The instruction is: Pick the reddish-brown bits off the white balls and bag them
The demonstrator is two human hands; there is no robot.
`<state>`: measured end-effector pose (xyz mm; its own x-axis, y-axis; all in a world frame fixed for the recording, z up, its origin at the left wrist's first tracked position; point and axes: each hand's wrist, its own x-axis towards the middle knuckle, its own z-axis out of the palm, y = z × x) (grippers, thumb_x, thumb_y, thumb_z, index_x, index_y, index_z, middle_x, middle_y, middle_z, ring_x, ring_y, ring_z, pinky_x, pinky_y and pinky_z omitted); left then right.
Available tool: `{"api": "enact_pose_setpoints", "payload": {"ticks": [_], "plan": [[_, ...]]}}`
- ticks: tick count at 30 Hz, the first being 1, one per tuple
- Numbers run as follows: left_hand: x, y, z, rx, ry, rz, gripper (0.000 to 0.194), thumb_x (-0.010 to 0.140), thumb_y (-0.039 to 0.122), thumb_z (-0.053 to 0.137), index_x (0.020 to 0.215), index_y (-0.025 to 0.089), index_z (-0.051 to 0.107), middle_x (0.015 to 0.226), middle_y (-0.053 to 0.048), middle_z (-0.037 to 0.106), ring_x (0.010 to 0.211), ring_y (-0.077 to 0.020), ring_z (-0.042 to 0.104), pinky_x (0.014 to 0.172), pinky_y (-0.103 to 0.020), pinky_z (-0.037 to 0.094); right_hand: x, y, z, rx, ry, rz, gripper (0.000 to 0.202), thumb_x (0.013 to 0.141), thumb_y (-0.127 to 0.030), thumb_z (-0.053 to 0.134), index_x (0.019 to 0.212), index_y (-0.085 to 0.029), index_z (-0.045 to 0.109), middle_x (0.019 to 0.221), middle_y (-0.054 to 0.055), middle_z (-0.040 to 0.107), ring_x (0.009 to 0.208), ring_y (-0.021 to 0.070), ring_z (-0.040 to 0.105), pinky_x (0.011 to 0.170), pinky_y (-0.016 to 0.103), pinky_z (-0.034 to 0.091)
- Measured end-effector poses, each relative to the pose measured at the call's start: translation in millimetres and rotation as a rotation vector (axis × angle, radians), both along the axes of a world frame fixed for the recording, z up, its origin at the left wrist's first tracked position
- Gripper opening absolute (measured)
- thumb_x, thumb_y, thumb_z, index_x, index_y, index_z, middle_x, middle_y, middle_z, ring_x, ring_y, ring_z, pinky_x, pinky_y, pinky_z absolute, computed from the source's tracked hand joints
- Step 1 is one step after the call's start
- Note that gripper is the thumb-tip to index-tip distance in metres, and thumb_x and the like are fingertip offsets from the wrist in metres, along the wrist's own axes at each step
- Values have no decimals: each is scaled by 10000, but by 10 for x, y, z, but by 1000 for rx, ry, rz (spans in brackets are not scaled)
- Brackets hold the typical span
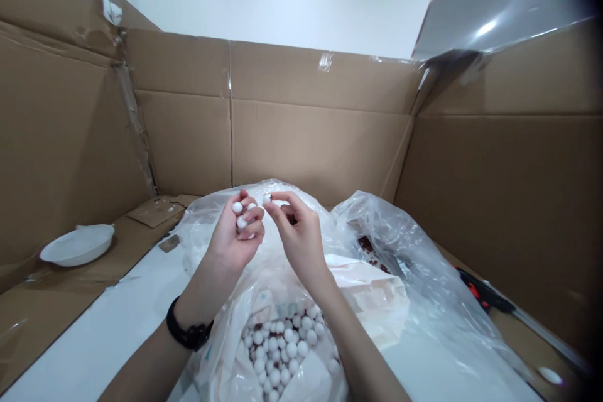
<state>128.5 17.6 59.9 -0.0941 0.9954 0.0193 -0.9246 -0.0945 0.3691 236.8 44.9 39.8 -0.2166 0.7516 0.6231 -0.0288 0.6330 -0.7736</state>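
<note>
My left hand [239, 229] is curled round several small white balls [237, 208], which show between the fingers. Close beside it, my right hand [300, 226] pinches one white ball [267, 198] between thumb and fingertips. Something reddish-brown shows under the curled fingers of that hand, too small to name. Below both hands lies an open plastic bag [226, 333] holding many more white balls [292, 349] with reddish-brown bits among them. Behind the hands spreads crumpled clear plastic [202, 226].
A white shallow bowl [80, 245] sits at the left. At right, another clear plastic bag [400, 232] contains reddish-brown pieces [372, 254]. A black-and-red handled tool [485, 292] lies by the right wall. Cardboard walls [320, 132] enclose the white table [117, 326].
</note>
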Motion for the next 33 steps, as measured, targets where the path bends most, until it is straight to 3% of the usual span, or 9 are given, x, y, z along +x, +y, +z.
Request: {"api": "enact_pose_setpoints", "payload": {"ticks": [4, 8, 12, 20, 25, 33], "plan": [[69, -42, 20, 132, 342, -86, 214, 897, 209, 512, 694, 148, 490, 513, 89, 368, 320, -2, 316, 291, -127, 201, 67, 0, 38, 61, 141, 31, 148, 837, -272, 577, 942, -229, 671, 508, -75, 376, 484, 92, 327, 485, 233, 280], [123, -115, 34, 255, 704, -7, 366, 869, 441, 552, 666, 145, 480, 525, 78, 386, 337, 8, 297, 313, -114, 175, 112, -36, 52, 132, 175, -13, 178, 825, -250, 589, 967, -242, 695, 513, -79, 331, 473, 85, 287, 474, 230, 281], [97, -174, 55, 299, 915, 19, 365, 875, 451, 539, 681, 144, 497, 512, 75, 371, 345, 3, 277, 317, -120, 134, 140, -29, 59, 236, 163, -49, 199, 824, -209, 580, 978, -236, 704, 519, -82, 291, 469, 78, 266, 463, 222, 278], [56, -240, 101, 352, 939, 35, 323, 854, 408, 588, 678, 147, 518, 508, 75, 399, 361, -3, 268, 324, -114, 189, 290, -3, 127, 236, 88, 238, 290, 806, -300, 646, 1092, -271, 681, 523, -86, 235, 466, 81, 214, 439, 225, 249], [58, -240, 97, 368, 953, 27, 283, 795, 422, 660, 769, 149, 591, 500, 77, 414, 376, -8, 266, 321, -103, 211, 310, -39, 151, 196, 116, 219, 206, 801, -338, 650, 978, -257, 716, 509, -85, 227, 463, 84, 213, 441, 230, 260], [18, -239, 108, 398, 1010, -42, 325, 746, 450, 702, 731, 143, 595, 446, 74, 413, 360, -13, 247, 308, -108, 212, 321, -88, 188, 192, 155, 253, 113, 744, -252, 712, 856, -255, 726, 484, -93, 246, 456, 76, 246, 445, 217, 275]]}}
